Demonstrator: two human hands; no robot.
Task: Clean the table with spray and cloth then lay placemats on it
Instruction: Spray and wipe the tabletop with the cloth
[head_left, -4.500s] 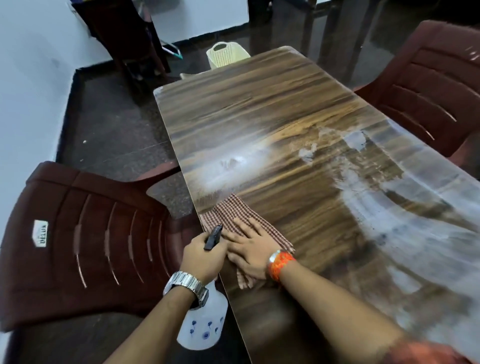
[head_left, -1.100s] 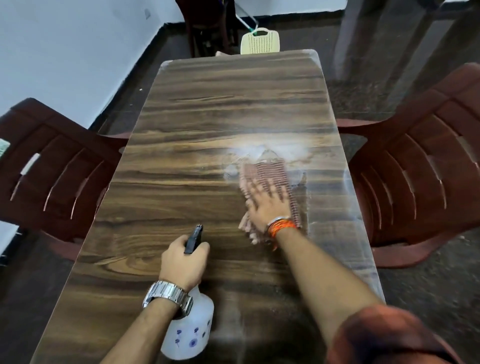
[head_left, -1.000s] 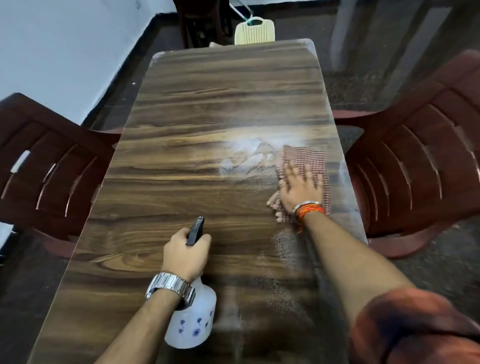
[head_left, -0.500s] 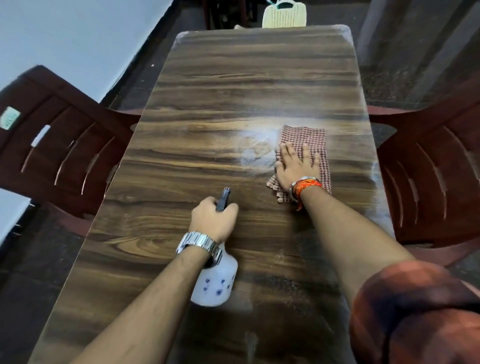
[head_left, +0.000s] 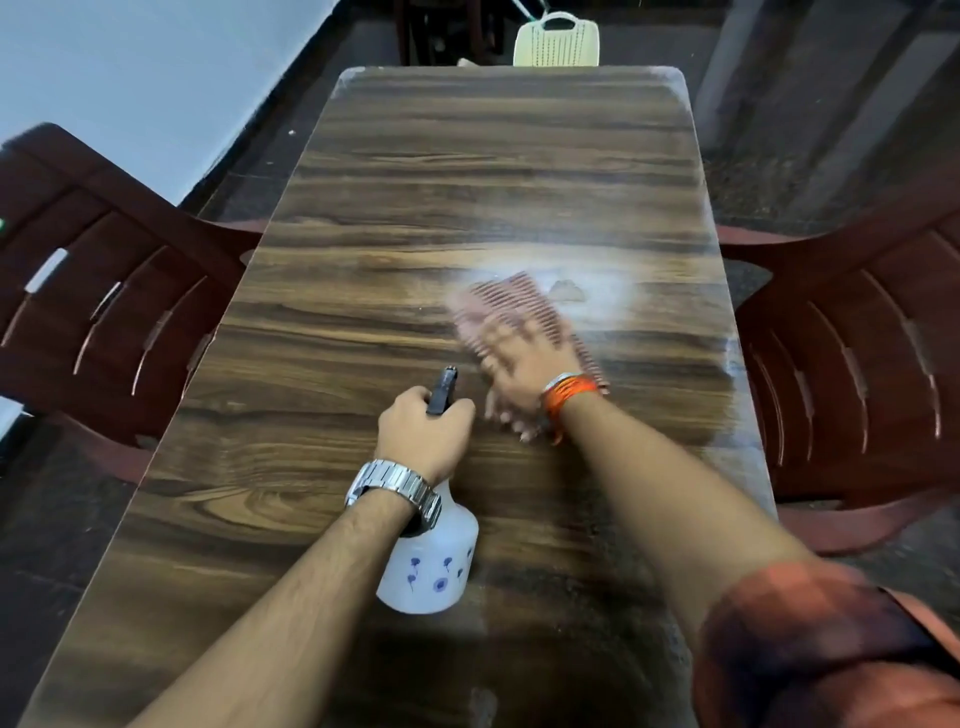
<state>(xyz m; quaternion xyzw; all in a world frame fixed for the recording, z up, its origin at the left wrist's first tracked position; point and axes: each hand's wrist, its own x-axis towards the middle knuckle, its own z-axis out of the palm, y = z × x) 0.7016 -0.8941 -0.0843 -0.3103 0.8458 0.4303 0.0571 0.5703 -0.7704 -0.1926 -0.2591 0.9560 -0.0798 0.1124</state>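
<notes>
Checked cloth (head_left: 511, 312) under a flat right hand (head_left: 524, 374), wiping white spray film off the wood-grain table (head_left: 415, 218).

Right palm presses open on the cloth, fingers spread, grasping nothing; both are motion-blurred at mid-table, right of centre. Left hand (head_left: 423, 431) is clenched round the spray bottle (head_left: 431, 561), held near the near-centre, black nozzle pointing far. To wipe well, I'd keep the palm flat, overlap strokes and carry them through the hazy patch just right of the cloth toward the right edge. Cloth looks thin, reddish-checked, soft. No placemats are in view.
</notes>
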